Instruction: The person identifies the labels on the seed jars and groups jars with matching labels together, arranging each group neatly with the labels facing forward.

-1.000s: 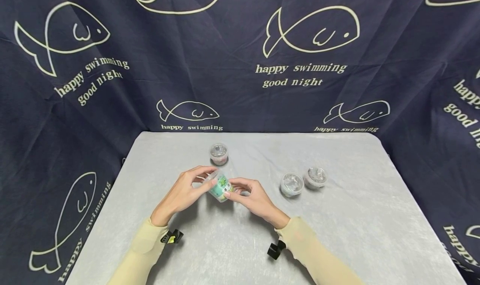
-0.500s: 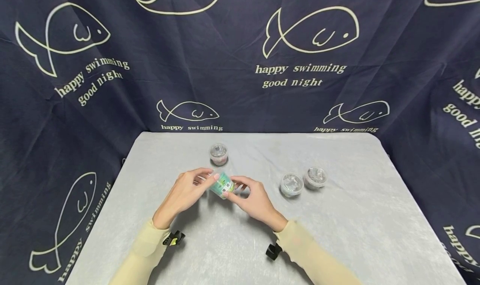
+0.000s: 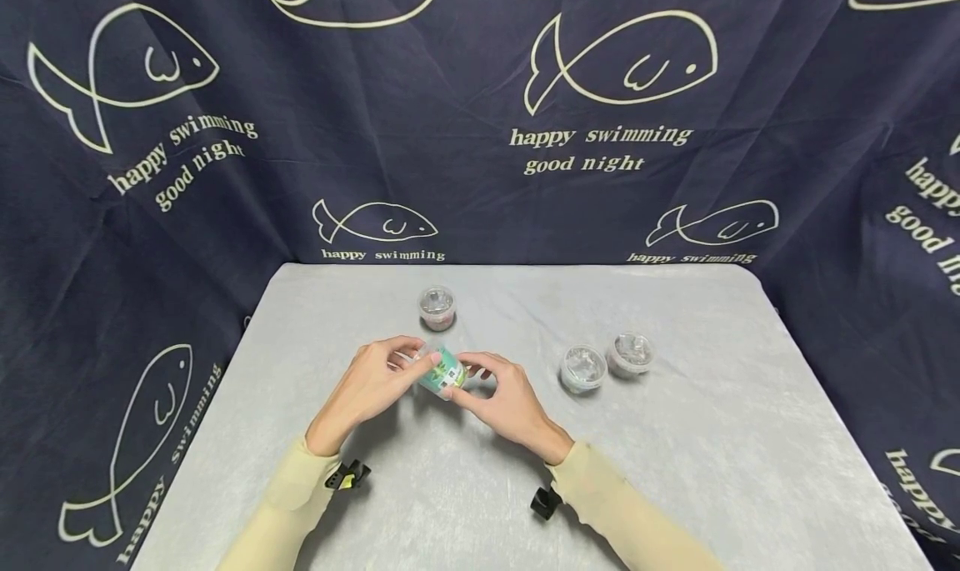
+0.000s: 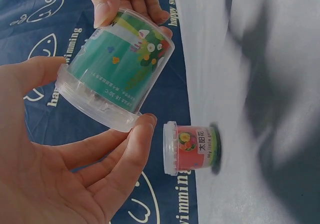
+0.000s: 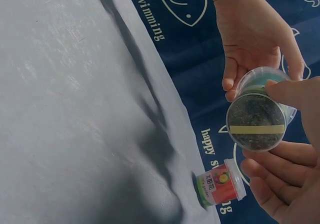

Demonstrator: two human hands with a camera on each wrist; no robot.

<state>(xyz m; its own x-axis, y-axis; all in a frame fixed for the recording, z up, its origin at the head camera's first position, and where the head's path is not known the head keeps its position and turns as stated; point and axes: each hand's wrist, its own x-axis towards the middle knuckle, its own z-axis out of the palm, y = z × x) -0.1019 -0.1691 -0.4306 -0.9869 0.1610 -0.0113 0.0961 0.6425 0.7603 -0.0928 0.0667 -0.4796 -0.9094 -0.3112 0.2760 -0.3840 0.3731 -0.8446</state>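
Above the table, both hands hold a small clear plastic planting cup (image 3: 444, 373) with a green label, tilted over. My left hand (image 3: 372, 385) pinches the rim of its lid between thumb and fingers; the left wrist view shows that translucent lid (image 4: 95, 101) on the cup. Near the cup's base, the thumb and fingers of my right hand (image 3: 512, 400) grip the other end. Through the clear bottom (image 5: 256, 119) in the right wrist view, dark soil-like filling and a pale yellow strip show. Just beyond the hands stands a red-labelled lidded cup (image 3: 437, 308), upright and apart from them.
Two more lidded clear cups, one (image 3: 583, 370) nearer and one (image 3: 632, 355) behind it, stand close together to the right of my hands. A grey cloth covers the table (image 3: 675, 463). Dark blue fish-print curtain (image 3: 480, 137) hangs at the back and sides.
The green-labelled cup has tilted further and turned a little between the hands, so its label faces differently. Both hands keep their hold with only small shifts. The other cups stay put.
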